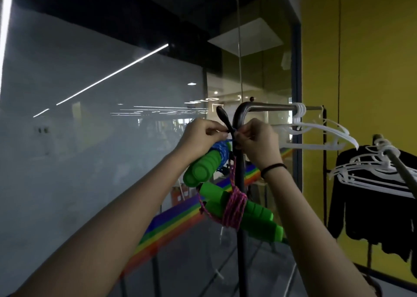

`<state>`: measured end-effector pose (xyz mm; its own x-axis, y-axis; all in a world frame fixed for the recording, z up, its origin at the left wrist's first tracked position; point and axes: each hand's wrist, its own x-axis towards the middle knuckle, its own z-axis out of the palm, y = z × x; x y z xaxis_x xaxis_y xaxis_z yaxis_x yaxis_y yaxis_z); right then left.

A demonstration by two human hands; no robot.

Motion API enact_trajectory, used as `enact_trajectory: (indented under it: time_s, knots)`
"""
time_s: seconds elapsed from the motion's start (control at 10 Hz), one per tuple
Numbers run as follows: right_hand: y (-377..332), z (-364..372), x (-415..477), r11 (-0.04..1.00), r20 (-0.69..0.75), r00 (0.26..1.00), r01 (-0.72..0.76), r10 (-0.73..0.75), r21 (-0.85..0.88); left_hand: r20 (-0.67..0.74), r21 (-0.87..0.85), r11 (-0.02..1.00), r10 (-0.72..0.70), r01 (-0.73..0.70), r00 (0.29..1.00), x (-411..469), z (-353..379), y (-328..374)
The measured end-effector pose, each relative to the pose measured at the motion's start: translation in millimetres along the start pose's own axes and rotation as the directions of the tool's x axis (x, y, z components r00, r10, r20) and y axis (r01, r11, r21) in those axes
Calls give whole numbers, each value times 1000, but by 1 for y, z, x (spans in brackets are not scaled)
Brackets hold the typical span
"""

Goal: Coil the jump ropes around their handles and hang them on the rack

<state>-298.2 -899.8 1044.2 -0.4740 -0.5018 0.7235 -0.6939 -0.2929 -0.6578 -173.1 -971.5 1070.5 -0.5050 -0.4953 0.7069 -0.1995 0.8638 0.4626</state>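
- Head view: both hands are raised at the black hook [223, 118] on the rack [240, 125], just under its bend.
- The left hand [200, 136] pinches the blue cord [226, 140] beside the hook, fingers together; the blue-wrapped green handles [203, 168] hang below its palm.
- The right hand [257, 142] pinches the same cord against the post, fingertips closed.
- A pink-wrapped rope [234, 208] with green handles already hangs lower on the post.
- White hangers [316, 129] sit on the bar to the right.

Dim indoor scene, bright ceiling strip lights [112, 74] glaring on hazy glass, soft blur, wide-angle bending at edges
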Motion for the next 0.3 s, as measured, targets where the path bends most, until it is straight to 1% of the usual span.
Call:
enact_trajectory:
  time_s: [0.1, 0.2, 0.3]
  knots:
    - [-13, -6, -13, 997, -39, 999, 17, -20, -79, -45, 11, 1000, -10, 11, 999, -24, -14, 14]
    - [-36, -17, -40, 997, -71, 995, 62, -65, -37, -77, 11, 1000, -26, 27, 997, -61, -32, 35]
    - [-59, -27, -80, 990, 21, 997, 74, -78, 122, -85, -7, 996, -85, 85, 993, -106, -43, 52]
